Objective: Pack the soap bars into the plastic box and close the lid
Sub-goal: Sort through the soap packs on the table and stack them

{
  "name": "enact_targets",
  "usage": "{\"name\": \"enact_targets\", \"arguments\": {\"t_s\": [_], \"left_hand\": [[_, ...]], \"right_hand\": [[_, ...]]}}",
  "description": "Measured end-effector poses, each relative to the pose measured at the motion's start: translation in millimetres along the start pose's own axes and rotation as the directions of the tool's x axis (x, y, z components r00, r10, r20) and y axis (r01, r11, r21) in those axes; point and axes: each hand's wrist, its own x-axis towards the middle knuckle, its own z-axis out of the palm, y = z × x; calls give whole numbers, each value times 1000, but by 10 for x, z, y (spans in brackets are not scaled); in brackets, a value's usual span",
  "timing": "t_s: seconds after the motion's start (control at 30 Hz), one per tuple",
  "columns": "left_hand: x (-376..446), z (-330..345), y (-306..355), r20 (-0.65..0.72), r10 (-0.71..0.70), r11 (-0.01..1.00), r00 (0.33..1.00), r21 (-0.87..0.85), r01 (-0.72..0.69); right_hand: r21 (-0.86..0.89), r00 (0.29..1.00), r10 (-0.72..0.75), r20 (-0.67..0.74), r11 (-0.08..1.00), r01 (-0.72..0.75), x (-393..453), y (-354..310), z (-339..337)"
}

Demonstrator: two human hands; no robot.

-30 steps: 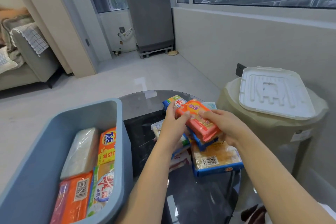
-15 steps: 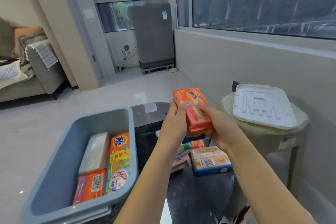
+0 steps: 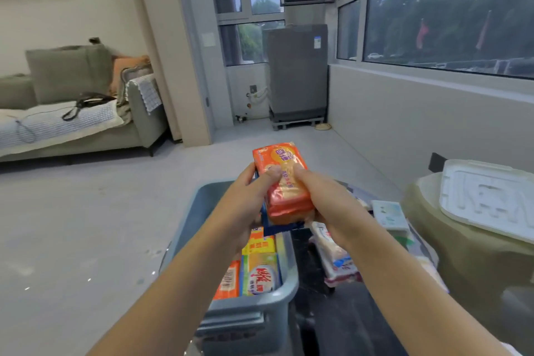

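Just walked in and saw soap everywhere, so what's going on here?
A person is packing soap bars. The left hand and right hand together hold a stack of bars, an orange pack on top, over the grey box. Several bars already lie inside; more wait on the table. The white lid sits aside.

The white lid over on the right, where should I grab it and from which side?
Grip the white lid by its near left rim, coming from the left and above. It lies flat on the covered stand with that edge overhanging slightly, facing both hands, which presently hold soap.
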Motion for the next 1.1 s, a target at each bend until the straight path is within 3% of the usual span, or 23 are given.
{"name": "enact_targets", "arguments": {"t_s": [0.2,0.37,0.43,0.6,0.77,1.1], "left_hand": [[218,-431,-89,-105,-185,983,977,-36,183],[377,-597,-295,-127,-371,929,920,-38,369],[432,-603,-391,-136,-406,914,904,-38,405],[561,-517,-534,-128,-394,919,910,-23,394],[622,-470,-614,-169,-423,906,890,-53,420],[560,-449,-603,-282,-290,888,915,278,367]], "right_hand": [[-289,996,50,70,957,-27,243,-46,362],[-597,999,-13,33,802,30,401,128,333],[-636,999,-36,21,771,41,427,226,313],[-441,999,-31,43,896,47,428,464,304],[-310,999,-14,32,950,23,442,614,288],[-306,999,-5,47,952,19,403,594,260]]}}
